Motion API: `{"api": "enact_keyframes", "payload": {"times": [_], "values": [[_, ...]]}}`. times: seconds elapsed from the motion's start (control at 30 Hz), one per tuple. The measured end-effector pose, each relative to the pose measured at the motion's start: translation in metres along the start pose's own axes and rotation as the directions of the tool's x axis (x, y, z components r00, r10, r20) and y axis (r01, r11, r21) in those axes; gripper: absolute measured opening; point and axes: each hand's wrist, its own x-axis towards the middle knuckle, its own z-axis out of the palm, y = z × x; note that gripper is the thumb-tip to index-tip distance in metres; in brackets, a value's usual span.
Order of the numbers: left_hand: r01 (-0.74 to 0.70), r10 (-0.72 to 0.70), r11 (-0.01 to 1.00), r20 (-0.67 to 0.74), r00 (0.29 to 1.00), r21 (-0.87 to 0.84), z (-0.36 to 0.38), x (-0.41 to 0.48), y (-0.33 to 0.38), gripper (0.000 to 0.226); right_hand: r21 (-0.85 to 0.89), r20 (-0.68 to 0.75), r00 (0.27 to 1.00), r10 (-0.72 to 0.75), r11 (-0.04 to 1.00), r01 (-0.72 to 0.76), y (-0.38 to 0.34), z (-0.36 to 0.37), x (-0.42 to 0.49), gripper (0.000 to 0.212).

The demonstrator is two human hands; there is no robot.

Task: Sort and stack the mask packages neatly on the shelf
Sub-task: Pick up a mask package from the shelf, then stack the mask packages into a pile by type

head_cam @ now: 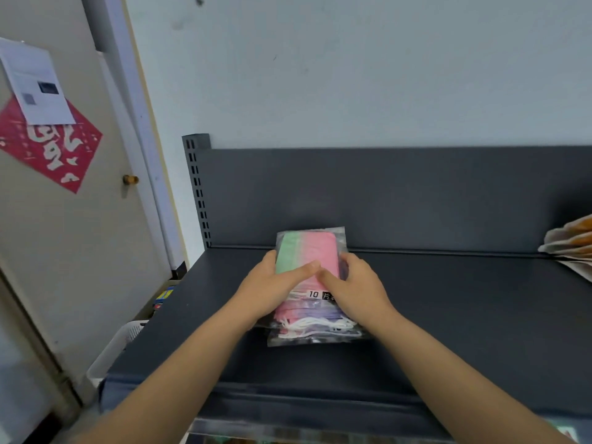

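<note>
Squaring up the stack of mask packages [309, 251] looks like the step in hand. From the head camera, the stack lies flat on the dark shelf [448, 299], left of its middle and near the back panel. The left hand [272, 283] clasps the stack's left edge and the right hand [357, 285] its right edge. The fingers [270, 259] curl round the sides, and both thumbs lie on the top package with their tips nearly meeting. The lower packages jut toward the person with white ear loops showing (the top one sits further back), so the edges are not flush. To do it well, I judge, squeeze evenly from both sides and keep the thumbs light, since the glossy film probably slides. Then draw the top package forward into line. A fan of paper goods [570, 248] lies well apart at the shelf's right end.
</note>
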Motion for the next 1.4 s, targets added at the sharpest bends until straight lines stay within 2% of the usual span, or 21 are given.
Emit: {"api": "enact_keyframes", "payload": {"times": [0.17, 0.33, 0.5, 0.6, 0.67, 0.73, 0.8, 0.83, 0.9, 0.97, 1.03, 1.13, 1.2, 1.27, 1.33, 1.4], "values": [[-0.039, 0.039, 0.999, -0.008, 0.999, -0.003, 0.001, 0.003, -0.011, 0.074, 0.021, -0.031, 1.000, 0.003, 1.000, -0.003, 0.002, 0.006, 0.000, 0.039], [-0.093, 0.093, 0.996, -0.007, 0.996, 0.001, 0.001, 0.001, -0.012, 0.078, 0.012, -0.024, 1.000, -0.013, 1.000, 0.013, 0.003, 0.004, 0.000, 0.048], [-0.089, 0.089, 0.996, -0.020, 0.996, 0.013, -0.002, -0.008, -0.009, 0.054, 0.012, -0.007, 1.000, 0.002, 1.000, -0.002, 0.003, 0.004, -0.002, 0.051], [-0.093, 0.094, 0.994, -0.014, 0.995, 0.065, -0.003, -0.012, -0.003, 0.070, 0.062, 0.017, 0.999, 0.038, 0.997, -0.039, -0.001, 0.001, -0.005, 0.058], [-0.098, 0.102, 0.991, -0.036, 0.994, 0.090, -0.007, -0.012, -0.001, 0.072, 0.092, 0.020, 0.998, 0.062, 0.994, -0.064, -0.004, -0.011, -0.009, 0.062], [-0.102, 0.111, 0.989, -0.085, 0.990, 0.105, -0.018, -0.012, -0.003, 0.087, 0.073, -0.007, 0.998, 0.056, 0.996, -0.055, -0.005, -0.033, -0.018, 0.064], [-0.121, 0.132, 0.987, -0.106, 0.985, 0.106, -0.032, -0.004, -0.028, 0.105, 0.080, -0.055, 0.998, 0.041, 0.996, -0.037, -0.002, -0.066, -0.031, 0.065], [-0.145, 0.163, 0.981, -0.146, 0.976, 0.126, -0.037, 0.019, -0.061, 0.100, 0.095, -0.087, 0.995, 0.040, 0.995, -0.032, 0.002, -0.087, -0.037, 0.064], [-0.248, 0.283, 0.953, -0.222, 0.933, 0.172, -0.033, 0.044, -0.061, 0.087, 0.102, -0.197, 0.980, 0.031, 0.995, -0.011, 0.013, -0.136, -0.047, 0.063], [-0.317, 0.343, 0.937, -0.207, 0.916, 0.149, 0.008, 0.031, 0.008, 0.075, 0.085, -0.363, 0.932, 0.027, 0.996, 0.004, 0.028, -0.192, -0.053, 0.063], [-0.343, 0.342, 0.939, -0.097, 0.935, 0.008, 0.061, -0.005, 0.084, 0.080, 0.099, -0.532, 0.844, 0.067, 0.995, -0.017, 0.048, -0.256, -0.056, 0.064], [-0.183, 0.206, 0.969, 0.138, 0.969, -0.164, 0.140, -0.026, 0.148, 0.112, 0.168, -0.678, 0.718, 0.160, 0.984, -0.061, 0.087, -0.359, -0.057, 0.070], [-0.041, 0.090, 0.980, 0.251, 0.964, -0.194, 0.193, -0.021, 0.170, 0.105, 0.253, -0.679, 0.684, 0.266, 0.960, -0.122, 0.123, -0.421, -0.049, 0.079], [0.134, -0.054, 0.963, 0.323, 0.945, -0.232, 0.248, -0.009, 0.186, 0.096, 0.349, -0.580, 0.706, 0.407, 0.907, -0.237, 0.162, -0.470, -0.035, 0.086], [0.312, -0.193, 0.910, 0.385, 0.903, -0.275, 0.301, 0.009, 0.200, 0.106, 0.412, -0.393, 0.763, 0.513, 0.840, -0.352, 0.197, -0.504, -0.016, 0.083], [0.430, -0.283, 0.859, 0.441, 0.852, -0.279, 0.346, 0.026, 0.213, 0.112, 0.413, -0.233, 0.791, 0.566, 0.794, -0.447, 0.226, -0.526, 0.007, 0.078]]}}
